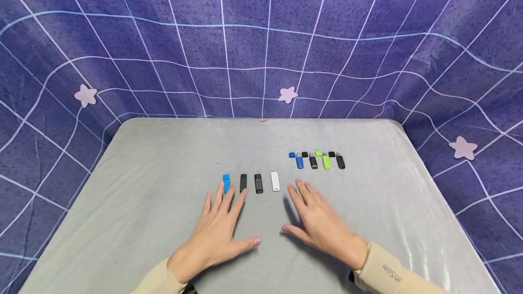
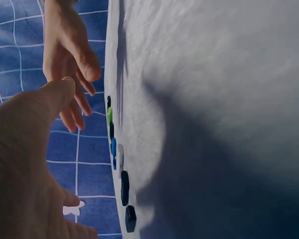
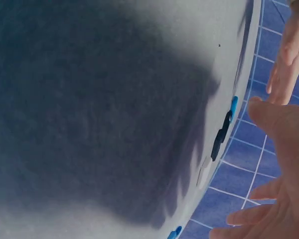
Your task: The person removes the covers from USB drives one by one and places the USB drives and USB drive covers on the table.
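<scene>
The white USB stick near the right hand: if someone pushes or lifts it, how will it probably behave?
The white USB stick looks like a rigid, flat-sided bar lying flat on the grey cloth, so it would probably slide, not roll. It looks small, so likely light. Its smooth shell may slip in a loose grip.

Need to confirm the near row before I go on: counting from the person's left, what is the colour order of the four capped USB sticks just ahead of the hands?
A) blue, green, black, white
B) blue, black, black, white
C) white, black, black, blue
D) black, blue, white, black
B: the head view shows the blue stick by the left hand, two black sticks, then the white stick.
</scene>
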{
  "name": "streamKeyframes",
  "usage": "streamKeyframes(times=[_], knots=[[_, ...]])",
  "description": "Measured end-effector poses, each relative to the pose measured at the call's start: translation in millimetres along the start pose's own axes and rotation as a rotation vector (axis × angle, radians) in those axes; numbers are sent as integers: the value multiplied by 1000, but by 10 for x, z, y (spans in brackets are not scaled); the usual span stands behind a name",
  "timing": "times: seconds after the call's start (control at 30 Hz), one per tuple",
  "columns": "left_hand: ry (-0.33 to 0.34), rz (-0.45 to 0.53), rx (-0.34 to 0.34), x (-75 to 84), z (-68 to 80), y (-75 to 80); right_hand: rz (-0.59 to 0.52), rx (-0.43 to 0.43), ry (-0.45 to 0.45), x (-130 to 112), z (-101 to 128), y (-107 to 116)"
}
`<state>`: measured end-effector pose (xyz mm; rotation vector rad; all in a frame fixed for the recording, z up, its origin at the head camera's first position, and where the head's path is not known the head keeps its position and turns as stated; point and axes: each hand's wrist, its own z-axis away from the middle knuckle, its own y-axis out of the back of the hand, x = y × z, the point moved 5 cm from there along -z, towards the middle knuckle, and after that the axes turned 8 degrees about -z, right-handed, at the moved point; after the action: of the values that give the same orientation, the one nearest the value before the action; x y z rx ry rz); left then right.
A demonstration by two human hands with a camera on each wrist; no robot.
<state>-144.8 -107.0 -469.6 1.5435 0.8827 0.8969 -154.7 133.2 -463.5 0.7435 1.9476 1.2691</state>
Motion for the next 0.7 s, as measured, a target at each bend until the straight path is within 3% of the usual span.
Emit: streamKeyframes(times=[0.27,0.7], knots=[[40,8,-23,-37,297,-7,-108,-42,24,33,-175,-14],[100,47,-63,-76,556,-78,-133,-104,80,-17,-479,-205]])
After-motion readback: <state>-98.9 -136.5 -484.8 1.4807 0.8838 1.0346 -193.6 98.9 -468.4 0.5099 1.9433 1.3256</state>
